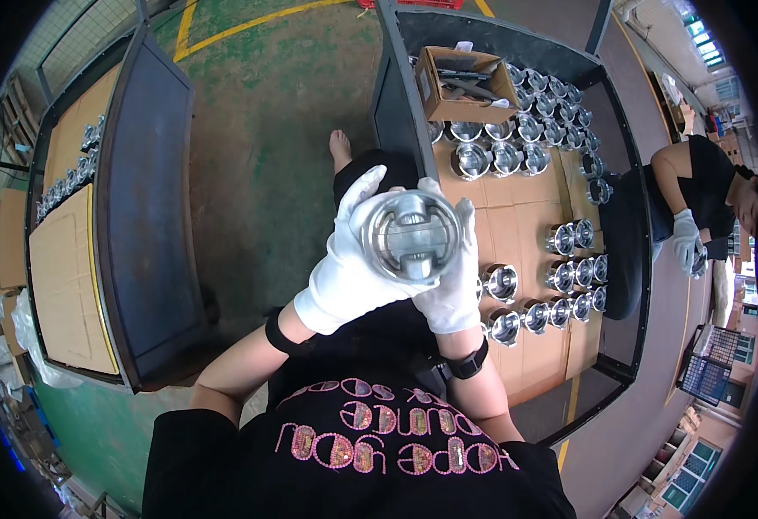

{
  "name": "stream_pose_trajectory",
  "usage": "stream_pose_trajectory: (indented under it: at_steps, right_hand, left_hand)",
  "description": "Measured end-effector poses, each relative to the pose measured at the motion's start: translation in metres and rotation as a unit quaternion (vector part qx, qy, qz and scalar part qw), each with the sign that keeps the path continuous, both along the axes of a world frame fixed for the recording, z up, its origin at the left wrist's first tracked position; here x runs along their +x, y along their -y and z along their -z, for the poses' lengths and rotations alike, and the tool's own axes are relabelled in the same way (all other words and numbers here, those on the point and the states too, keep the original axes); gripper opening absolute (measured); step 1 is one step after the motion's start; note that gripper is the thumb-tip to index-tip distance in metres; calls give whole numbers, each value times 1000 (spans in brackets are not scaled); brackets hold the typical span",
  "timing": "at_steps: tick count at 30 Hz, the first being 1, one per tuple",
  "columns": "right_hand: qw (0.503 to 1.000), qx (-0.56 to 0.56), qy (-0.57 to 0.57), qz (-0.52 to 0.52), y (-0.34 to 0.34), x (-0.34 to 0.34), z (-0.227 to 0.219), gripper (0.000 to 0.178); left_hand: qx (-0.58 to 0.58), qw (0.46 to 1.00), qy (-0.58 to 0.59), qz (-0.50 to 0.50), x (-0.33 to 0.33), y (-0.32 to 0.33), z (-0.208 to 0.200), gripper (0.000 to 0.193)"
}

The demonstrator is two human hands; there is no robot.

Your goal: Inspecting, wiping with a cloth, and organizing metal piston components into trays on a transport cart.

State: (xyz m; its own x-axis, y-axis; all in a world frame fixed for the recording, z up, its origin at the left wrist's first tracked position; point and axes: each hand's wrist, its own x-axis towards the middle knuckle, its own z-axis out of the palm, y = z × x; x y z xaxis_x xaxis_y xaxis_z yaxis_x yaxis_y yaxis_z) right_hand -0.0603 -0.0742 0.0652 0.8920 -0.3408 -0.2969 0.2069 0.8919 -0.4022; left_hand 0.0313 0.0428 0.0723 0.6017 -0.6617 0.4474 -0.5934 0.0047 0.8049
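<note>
Just beyond the black shirt (223, 463) with its sequinned lettering, both forearms reached forward, each with a dark wristband (468, 362). The white-gloved left hand (340, 272) and right hand (450, 294) were closed together around one bright metal piston (413, 232), the left wrapping its left side and near rim, the right bracing it from the right; how far the fingers curled beneath could not be told. It was held in front of the body, what looked like its open end turned up to the eye, two shiny bosses lined up nearer and farther, and a flat band crossing left to right between them. Seen so nearly end-on, the round part showed no long axis. To its right lay the cardboard liner (534, 208) of a dark metal cart (399, 112), so the right hand was the nearer to that bed, with a loose group of standing pistons (504, 325) just beside it. Farther along the liner stood a denser group behind a brown carton (461, 111) of dark strips. Well apart to the left was a second cart (150, 199) with more metal parts; past the right cart, a co-worker's gloved hand (685, 233) held a shiny metal piece (699, 262).
</note>
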Motion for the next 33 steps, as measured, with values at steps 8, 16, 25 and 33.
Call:
stream_pose_trajectory:
  at_steps: [8, 16, 25, 33]
  right_hand:
    - [998, -26, -54, 0, -3, 1, -7, 69]
    - [989, -148, 8, -8, -4, 1, -21, 76]
    - [929, -340, -144, 1, 24, -22, -15, 76]
    - [738, -604, -297, -50, 35, -68, -22, 47]
  left_hand:
    - [13, 990, -141, 17, 1, -3, 19, 116]
    - [-38, 990, 139, 0, 6, -3, 22, 104]
    - [-58, 990, 91, 91, 14, -8, 10, 84]
    - [-31, 985, 118, 123, 0, 22, 5, 80]
